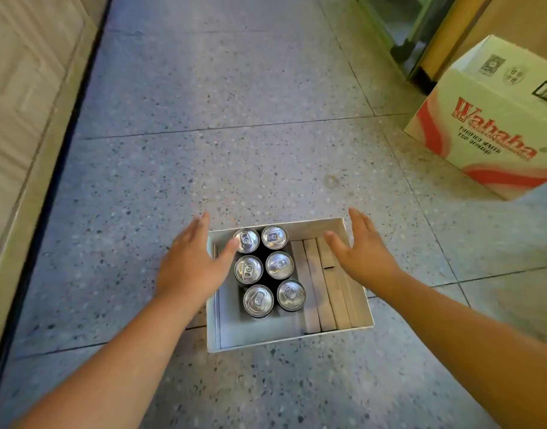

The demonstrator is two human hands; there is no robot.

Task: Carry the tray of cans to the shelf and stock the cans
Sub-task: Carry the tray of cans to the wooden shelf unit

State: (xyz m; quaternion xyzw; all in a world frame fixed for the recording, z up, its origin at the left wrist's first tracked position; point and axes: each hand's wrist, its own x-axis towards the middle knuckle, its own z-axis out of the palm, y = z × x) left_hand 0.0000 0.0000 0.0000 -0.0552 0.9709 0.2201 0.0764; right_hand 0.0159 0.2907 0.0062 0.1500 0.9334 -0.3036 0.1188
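On the terrazzo floor [235, 119], the cardboard tray [292, 337] held six cans [270, 269] crowding its left side; left hand [193, 263] and right hand [360, 253] hovered spread, gripping nothing; uneven weight might have tipped it on lifting.

Speckled terrazzo floor [235, 103], Wahaha carton [495, 119] (far right), pale panelled wall [18, 88]

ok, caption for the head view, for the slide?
Both open hands, left and right, reach for a white tray of six cans on the floor.

Two bare forearms, left hand [190, 267] and right hand [363, 253], sleeveless, unadorned.
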